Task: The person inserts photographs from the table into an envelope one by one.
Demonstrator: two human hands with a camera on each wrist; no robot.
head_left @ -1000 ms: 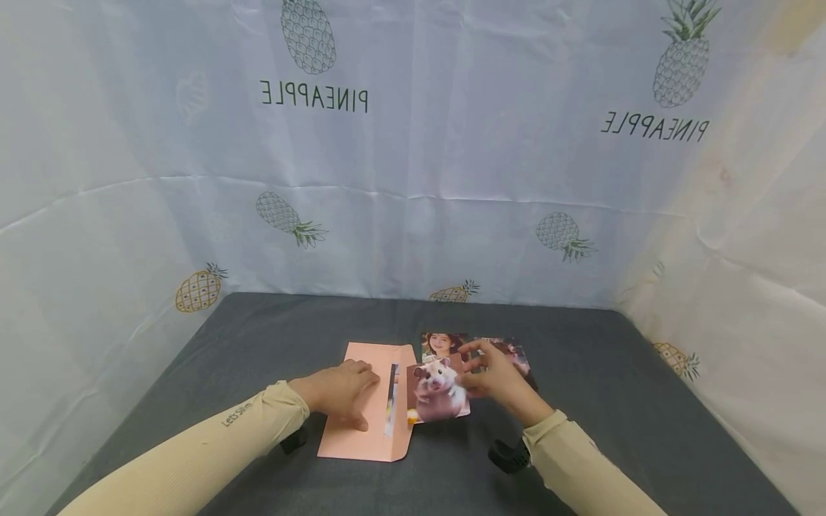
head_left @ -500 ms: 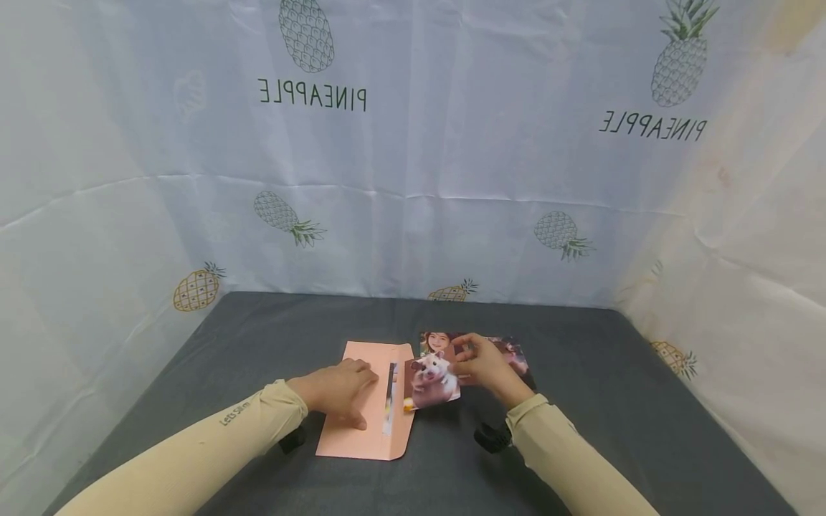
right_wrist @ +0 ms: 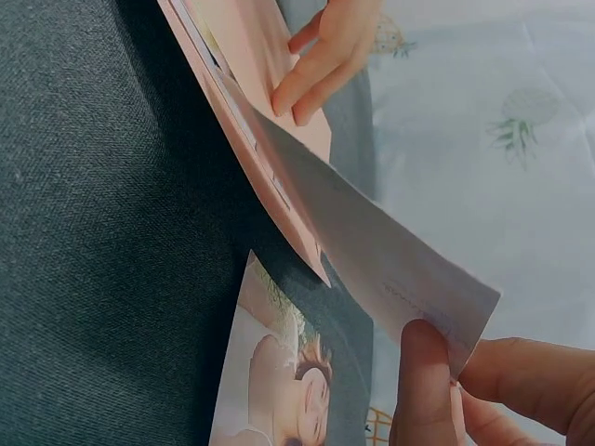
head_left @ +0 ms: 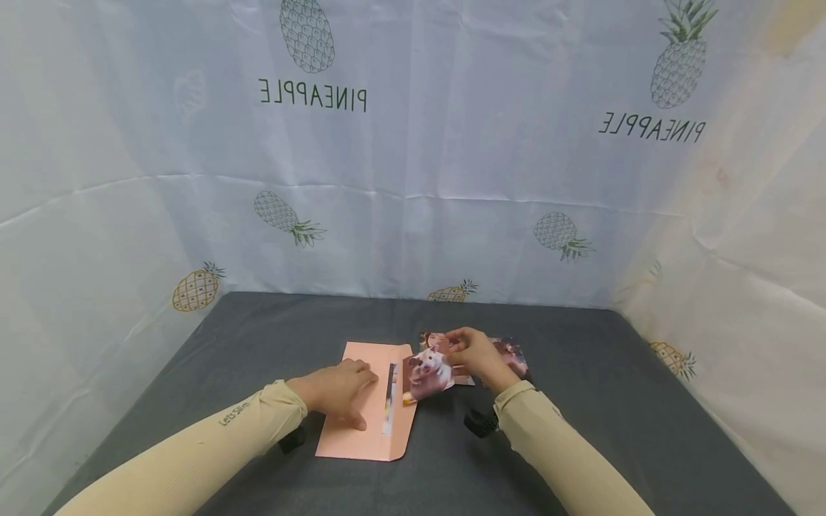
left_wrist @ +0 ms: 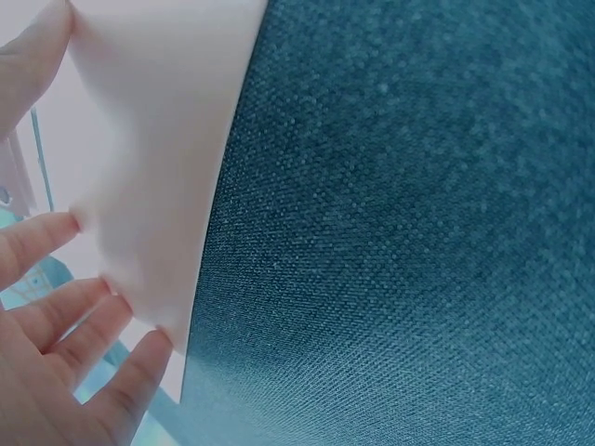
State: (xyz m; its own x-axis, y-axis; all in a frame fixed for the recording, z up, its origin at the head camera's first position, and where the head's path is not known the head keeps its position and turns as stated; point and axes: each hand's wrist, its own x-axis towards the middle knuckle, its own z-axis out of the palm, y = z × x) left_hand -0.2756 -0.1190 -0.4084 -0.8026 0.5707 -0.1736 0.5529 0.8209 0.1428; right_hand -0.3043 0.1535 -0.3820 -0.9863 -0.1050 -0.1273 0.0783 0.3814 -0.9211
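A pink envelope (head_left: 355,444) lies on the dark table, its slot showing the edges of items inside. My left hand (head_left: 338,393) rests on the envelope; in the left wrist view its fingertips (left_wrist: 156,346) press the paper. My right hand (head_left: 476,356) pinches a hamster photo (head_left: 426,376) between thumb and fingers. In the right wrist view the photo's pale back (right_wrist: 381,246) faces the camera, tilted up off the table, its far end at the envelope's opening. Whether that end is inside I cannot tell. A photo of a person (right_wrist: 279,390) lies beneath, partly covered by my right hand.
Another dark-toned photo (head_left: 513,356) lies to the right, partly behind my right hand. A white curtain (head_left: 413,143) printed with pineapples stands behind the table (head_left: 581,401) and along both sides. Black wrist cameras (head_left: 480,423) hang below the wrists.
My right hand has moved left and slightly away from me with the hamster photo, which now tilts more. The left hand and envelope have stayed in place.
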